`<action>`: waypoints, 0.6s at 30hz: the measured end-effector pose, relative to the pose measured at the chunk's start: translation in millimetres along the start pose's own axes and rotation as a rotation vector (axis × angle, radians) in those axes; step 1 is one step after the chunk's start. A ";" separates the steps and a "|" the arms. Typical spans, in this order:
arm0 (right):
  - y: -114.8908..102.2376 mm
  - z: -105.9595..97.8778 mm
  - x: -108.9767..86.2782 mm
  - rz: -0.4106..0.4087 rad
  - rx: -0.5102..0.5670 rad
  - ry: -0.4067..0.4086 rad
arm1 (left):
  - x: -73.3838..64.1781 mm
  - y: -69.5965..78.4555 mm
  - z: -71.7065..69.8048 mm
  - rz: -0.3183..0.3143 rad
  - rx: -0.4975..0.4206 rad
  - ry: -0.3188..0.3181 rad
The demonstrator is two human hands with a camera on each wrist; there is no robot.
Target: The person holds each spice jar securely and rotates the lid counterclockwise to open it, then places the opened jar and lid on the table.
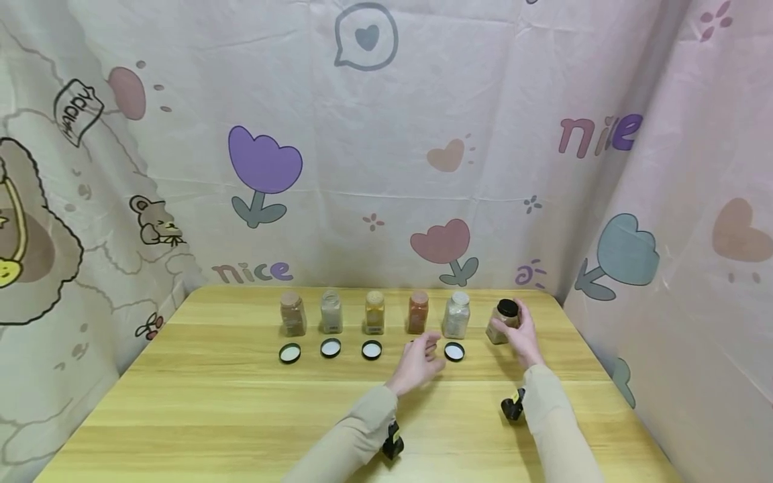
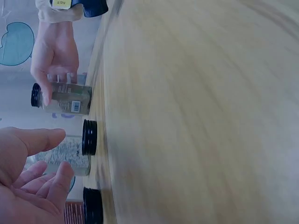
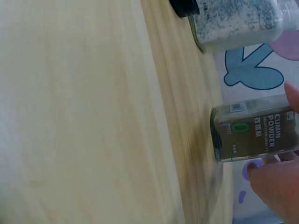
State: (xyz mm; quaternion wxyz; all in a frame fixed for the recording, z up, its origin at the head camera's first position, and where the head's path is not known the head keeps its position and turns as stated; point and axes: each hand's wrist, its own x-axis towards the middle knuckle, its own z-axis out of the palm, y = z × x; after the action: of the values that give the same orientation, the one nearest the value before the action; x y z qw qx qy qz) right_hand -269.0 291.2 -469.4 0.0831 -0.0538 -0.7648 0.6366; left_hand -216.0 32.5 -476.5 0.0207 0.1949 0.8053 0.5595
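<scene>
At the right end of a row of spice jars, my right hand (image 1: 521,335) grips a square clear jar of cumin powder (image 3: 254,130) by its sides, thumb and fingers around it. Its black lid (image 1: 508,308) is on, and the jar leans slightly in the head view. My left hand (image 1: 418,362) hovers in front of the row with thumb and fingers apart, holding nothing. Beside its fingers lies a loose black lid (image 1: 454,351), in front of an uncapped jar with whitish contents (image 1: 456,316). Another black lid (image 2: 93,205), by the red-brown jar (image 1: 418,314), is mostly hidden by this hand in the head view.
Farther left stand uncapped jars: a yellow one (image 1: 374,314), a pale one (image 1: 331,312) and a brown one (image 1: 292,315). Before them lie their loose lids (image 1: 371,349). A patterned curtain (image 1: 374,168) hangs behind the wooden table (image 1: 211,402) and along its sides.
</scene>
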 end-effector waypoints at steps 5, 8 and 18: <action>3.6 0.8 0.6 0.017 -0.036 -0.014 | -6.4 -4.9 -7.8 0.017 -0.094 -0.023; 3.6 -0.6 -1.2 0.026 -0.081 -0.019 | -11.5 -5.5 -13.2 0.021 -0.143 -0.024; 1.3 -11.4 -11.6 -0.022 -0.172 -0.070 | -27.1 -6.4 -38.1 0.051 -0.198 0.013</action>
State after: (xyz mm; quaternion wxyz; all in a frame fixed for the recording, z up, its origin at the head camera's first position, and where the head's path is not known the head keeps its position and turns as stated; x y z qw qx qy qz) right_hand -255.4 300.3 -469.4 0.0585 -0.0302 -0.8196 0.5692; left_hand -202.4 -12.6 -473.2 0.0203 0.2086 0.7408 0.6382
